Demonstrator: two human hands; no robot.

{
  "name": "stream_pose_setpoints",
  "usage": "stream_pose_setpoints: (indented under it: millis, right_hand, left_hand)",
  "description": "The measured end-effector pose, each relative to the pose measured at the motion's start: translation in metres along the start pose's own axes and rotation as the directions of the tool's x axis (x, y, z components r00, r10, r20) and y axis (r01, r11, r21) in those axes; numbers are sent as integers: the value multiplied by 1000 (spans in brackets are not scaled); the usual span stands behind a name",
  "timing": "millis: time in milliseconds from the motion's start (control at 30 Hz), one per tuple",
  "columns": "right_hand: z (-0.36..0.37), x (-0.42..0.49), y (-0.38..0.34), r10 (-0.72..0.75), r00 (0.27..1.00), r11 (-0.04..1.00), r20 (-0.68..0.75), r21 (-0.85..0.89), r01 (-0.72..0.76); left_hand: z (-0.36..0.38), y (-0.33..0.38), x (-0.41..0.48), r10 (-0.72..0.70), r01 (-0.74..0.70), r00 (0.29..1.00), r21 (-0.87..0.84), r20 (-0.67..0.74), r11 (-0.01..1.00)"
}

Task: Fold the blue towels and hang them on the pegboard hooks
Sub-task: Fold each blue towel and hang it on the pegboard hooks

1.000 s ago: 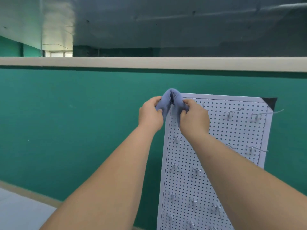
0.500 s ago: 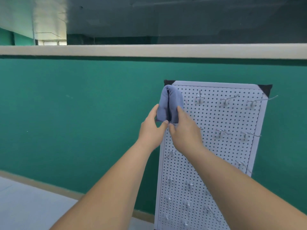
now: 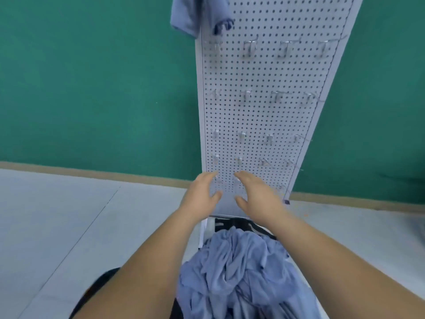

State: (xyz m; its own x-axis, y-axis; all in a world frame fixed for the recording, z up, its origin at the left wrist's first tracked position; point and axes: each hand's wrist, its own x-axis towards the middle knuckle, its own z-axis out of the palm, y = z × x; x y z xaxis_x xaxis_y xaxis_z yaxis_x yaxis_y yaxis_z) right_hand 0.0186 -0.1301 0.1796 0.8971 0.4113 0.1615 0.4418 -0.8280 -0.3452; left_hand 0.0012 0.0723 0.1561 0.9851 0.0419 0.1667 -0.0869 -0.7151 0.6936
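My left hand (image 3: 202, 194) and my right hand (image 3: 257, 194) are both out in front of me, side by side with a narrow gap between them, fingers spread and loose, palms turned toward each other and holding nothing. They hover in front of the bottom stretch of the tall white perforated metal pegboard (image 3: 259, 111), which leans against the green wall (image 3: 92, 77); my fingertips overlap the lowest rows of holes, but I cannot tell whether they touch the board.

Below my forearms, between them, lies a crumpled heap of light blue cloth towels (image 3: 239, 277), piled loosely at the foot of the board on something dark (image 3: 230, 223) whose shape I cannot make out. My arms cross over the heap's upper edges and hide part of it.

Up at the very top of the picture, one blue towel (image 3: 195, 14) hangs at the pegboard's upper left corner, cut off by the frame, its lower end draping past the board's left edge onto the green wall. Rows of small silver wire hooks (image 3: 249, 48) stick out across the board beneath it, all of them bare. The pale grey floor (image 3: 69, 215) spreads to both sides, with a tan baseboard strip (image 3: 92, 172) along the wall.
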Motion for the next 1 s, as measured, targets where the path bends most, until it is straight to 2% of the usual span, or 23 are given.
stream_pose_setpoints:
  millis: [67, 167, 267, 367, 467, 633, 733, 867, 1000]
  right_hand:
    - [35, -23, 26, 50, 979, 999, 197, -27, -46]
    - [81, -54, 54, 91, 910, 995, 404, -79, -65]
    - [120, -78, 73, 117, 832, 987, 543, -157, -37]
    - [147, -94, 89, 162, 770, 975, 617, -222, -27]
    - [163, -99, 96, 171, 760, 976, 627, -212, -45]
    - [171, -98, 96, 160, 782, 984, 602, -157, -80]
    - [172, -97, 102, 148, 837, 989, 527, -80, -124]
    - [162, -88, 106, 164, 904, 966, 394, 123, -229]
    - [134, -76, 95, 155, 955, 926, 254, 299, -229]
  left_hand:
    - [28, -27, -20, -47, 34, 991, 104, 129, 994]
    - [62, -61, -46, -165, 120, 946, 174, 280, 977]
    - [93, -89, -65, -250, 172, 896, 233, 366, 957]
    - [119, -104, -76, -284, 160, 858, 302, 429, 940]
    - [144, -111, -83, -310, 160, 839, 341, 447, 926]
    - [169, -112, -78, -306, 195, 880, 310, 363, 930]
    - [167, -103, -70, -254, 185, 908, 225, 332, 956]
    - [148, -78, -47, -173, 169, 949, 39, 263, 985]
    - [122, -46, -27, -115, 135, 979, -107, 170, 985]
